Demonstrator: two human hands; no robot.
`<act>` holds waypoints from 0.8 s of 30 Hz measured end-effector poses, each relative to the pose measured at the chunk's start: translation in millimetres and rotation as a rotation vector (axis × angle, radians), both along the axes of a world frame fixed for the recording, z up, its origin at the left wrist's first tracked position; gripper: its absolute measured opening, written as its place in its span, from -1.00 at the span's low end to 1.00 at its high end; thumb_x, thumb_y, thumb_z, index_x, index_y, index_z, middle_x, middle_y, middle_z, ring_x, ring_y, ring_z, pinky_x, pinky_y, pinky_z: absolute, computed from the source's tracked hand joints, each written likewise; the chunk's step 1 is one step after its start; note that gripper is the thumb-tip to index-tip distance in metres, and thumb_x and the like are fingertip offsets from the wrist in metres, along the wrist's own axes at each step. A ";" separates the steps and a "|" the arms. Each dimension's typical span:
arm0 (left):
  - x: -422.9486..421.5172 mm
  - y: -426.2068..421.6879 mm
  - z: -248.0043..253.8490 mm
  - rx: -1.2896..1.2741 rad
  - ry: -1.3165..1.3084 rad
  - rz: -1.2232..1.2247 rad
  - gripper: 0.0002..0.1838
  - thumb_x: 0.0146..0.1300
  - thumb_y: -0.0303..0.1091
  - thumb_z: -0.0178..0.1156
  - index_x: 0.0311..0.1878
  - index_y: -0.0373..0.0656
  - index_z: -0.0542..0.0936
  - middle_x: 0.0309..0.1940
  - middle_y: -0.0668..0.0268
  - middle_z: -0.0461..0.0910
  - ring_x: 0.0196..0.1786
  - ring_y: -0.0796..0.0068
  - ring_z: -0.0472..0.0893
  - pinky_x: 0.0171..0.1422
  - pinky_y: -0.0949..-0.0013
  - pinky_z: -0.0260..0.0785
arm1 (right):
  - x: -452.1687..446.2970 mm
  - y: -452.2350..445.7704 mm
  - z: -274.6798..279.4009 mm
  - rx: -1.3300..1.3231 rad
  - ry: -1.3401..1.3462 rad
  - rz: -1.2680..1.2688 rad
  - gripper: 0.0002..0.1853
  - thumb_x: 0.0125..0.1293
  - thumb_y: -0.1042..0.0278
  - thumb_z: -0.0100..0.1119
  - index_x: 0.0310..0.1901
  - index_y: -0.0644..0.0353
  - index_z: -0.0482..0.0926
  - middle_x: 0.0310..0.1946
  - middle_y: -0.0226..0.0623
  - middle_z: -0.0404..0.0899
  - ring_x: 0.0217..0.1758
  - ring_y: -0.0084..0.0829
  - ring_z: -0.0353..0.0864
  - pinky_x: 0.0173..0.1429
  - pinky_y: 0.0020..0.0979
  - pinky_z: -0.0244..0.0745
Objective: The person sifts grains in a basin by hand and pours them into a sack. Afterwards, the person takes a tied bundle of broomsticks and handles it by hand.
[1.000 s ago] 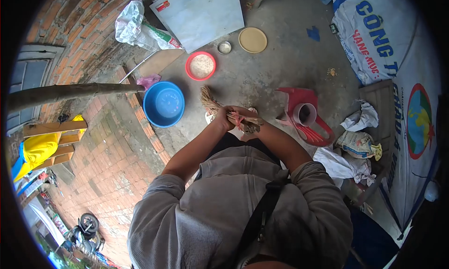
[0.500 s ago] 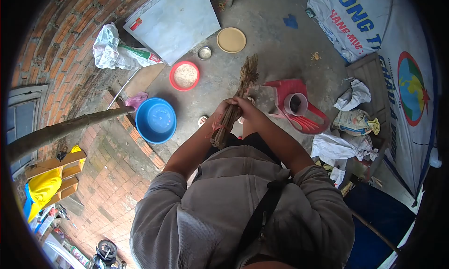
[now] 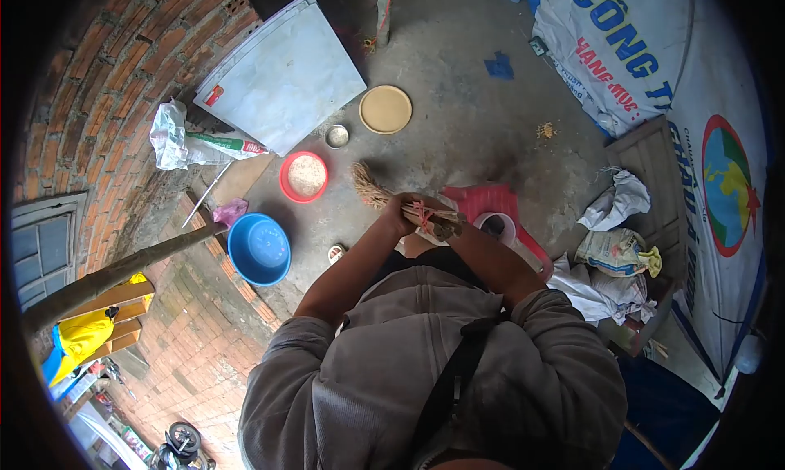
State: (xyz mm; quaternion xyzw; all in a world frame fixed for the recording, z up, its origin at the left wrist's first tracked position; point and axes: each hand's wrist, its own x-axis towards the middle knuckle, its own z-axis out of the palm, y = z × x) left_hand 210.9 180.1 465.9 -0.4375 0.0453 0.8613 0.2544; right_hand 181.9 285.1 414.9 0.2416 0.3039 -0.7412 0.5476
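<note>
A red bowl (image 3: 303, 177) holds pale, grainy stuff; the small metal bowl (image 3: 337, 136) beside it holds something pale too. The blue basin (image 3: 259, 249) sits near a bamboo pole (image 3: 131, 267). A pale cup (image 3: 500, 228) with dark contents rests on the red stool (image 3: 482, 199), partly covered by the right forearm (image 3: 495, 261). Before the body, the left hand's (image 3: 396, 214) grip is closed around a tied bundle of dry stalks (image 3: 437, 217); the right hand is hidden behind it, its grip impossible to tell.
</note>
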 end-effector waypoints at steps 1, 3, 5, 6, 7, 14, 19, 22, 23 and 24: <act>-14.4 8.7 -9.6 -0.005 0.012 -0.001 -0.79 0.12 -0.31 -0.08 -0.40 -0.27 0.44 -0.48 0.16 0.51 -0.40 0.19 0.53 -0.15 0.13 0.45 | -16.5 11.1 4.2 0.109 0.063 -0.043 -0.80 0.21 0.31 0.02 -0.26 0.26 0.51 -0.38 -0.26 0.53 -0.37 -0.45 0.55 -0.27 -0.39 0.50; -36.6 23.2 -43.2 -0.052 0.168 -0.062 -0.76 0.14 -0.24 -0.01 -0.43 -0.26 0.46 -0.56 0.17 0.52 -0.53 0.23 0.54 -0.36 0.23 0.49 | -53.3 34.5 -53.8 0.086 0.026 0.013 -0.81 0.19 0.31 0.05 -0.28 0.27 0.51 -0.39 -0.25 0.52 -0.39 -0.43 0.55 -0.31 -0.38 0.49; -58.6 33.4 -26.6 -0.079 0.148 -0.090 -0.76 0.14 -0.25 0.00 -0.42 -0.26 0.47 -0.56 0.16 0.52 -0.56 0.24 0.53 -0.41 0.28 0.49 | -74.9 44.0 -61.3 0.237 0.003 -0.049 -0.80 0.12 0.30 0.13 -0.31 0.27 0.52 -0.45 -0.26 0.51 -0.46 -0.40 0.52 -0.43 -0.33 0.45; -68.8 35.9 -12.7 -0.109 0.131 -0.121 -0.76 0.14 -0.26 0.00 -0.41 -0.27 0.47 -0.57 0.14 0.52 -0.59 0.25 0.53 -0.46 0.33 0.48 | -83.8 48.2 -40.6 0.235 -0.003 -0.050 -0.80 0.12 0.30 0.13 -0.31 0.27 0.52 -0.45 -0.26 0.51 -0.46 -0.40 0.52 -0.43 -0.33 0.45; -77.6 32.2 0.9 0.093 0.204 -0.159 -0.75 0.13 -0.26 0.01 -0.38 -0.30 0.48 -0.58 0.13 0.52 -0.63 0.28 0.52 -0.53 0.40 0.46 | -91.9 52.2 -16.8 0.273 0.080 -0.058 -0.80 0.13 0.29 0.12 -0.32 0.26 0.52 -0.46 -0.28 0.50 -0.45 -0.41 0.52 -0.42 -0.35 0.45; -139.8 60.4 -27.6 -0.020 0.271 -0.459 -0.69 0.09 -0.18 0.07 -0.32 -0.29 0.51 -0.54 0.18 0.54 -0.53 0.34 0.55 -0.37 0.32 0.47 | -124.8 97.4 -62.8 -0.081 0.277 -0.177 -0.80 0.16 0.27 0.06 -0.34 0.25 0.51 -0.39 -0.25 0.53 -0.36 -0.43 0.53 -0.25 -0.41 0.48; -188.0 61.5 97.9 -0.765 0.284 -0.645 -0.67 0.06 -0.12 0.13 -0.31 -0.25 0.54 -0.47 0.24 0.55 -0.45 0.41 0.55 -0.35 0.41 0.40 | -154.6 118.0 -27.7 0.044 0.269 -0.319 -0.70 0.21 0.17 -0.02 -0.24 0.26 0.51 -0.31 -0.22 0.55 -0.27 -0.39 0.56 -0.16 -0.39 0.49; -208.3 59.6 -1.8 -0.596 0.341 -0.508 -0.76 0.09 -0.24 0.09 -0.30 -0.23 0.52 -0.51 0.26 0.54 -0.51 0.37 0.54 -0.44 0.39 0.40 | -178.2 112.7 -50.6 -0.002 0.234 -0.362 -0.65 0.21 0.13 -0.05 -0.20 0.28 0.50 -0.28 -0.17 0.55 -0.24 -0.34 0.58 -0.12 -0.37 0.52; -224.7 58.7 -29.7 -0.544 0.368 -0.453 -0.79 0.09 -0.28 0.07 -0.29 -0.22 0.52 -0.52 0.26 0.54 -0.53 0.36 0.54 -0.47 0.39 0.40 | -199.7 107.3 -52.5 -0.050 0.219 -0.357 -0.66 0.19 0.15 -0.04 -0.23 0.29 0.49 -0.28 -0.14 0.56 -0.26 -0.32 0.59 -0.12 -0.35 0.54; -240.7 59.5 -50.0 -0.540 0.367 -0.449 -0.79 0.09 -0.28 0.07 -0.29 -0.22 0.52 -0.52 0.26 0.54 -0.53 0.36 0.54 -0.47 0.39 0.40 | -220.9 98.5 -39.4 -0.046 0.219 -0.352 -0.66 0.19 0.15 -0.04 -0.23 0.29 0.49 -0.28 -0.14 0.56 -0.26 -0.32 0.59 -0.12 -0.35 0.54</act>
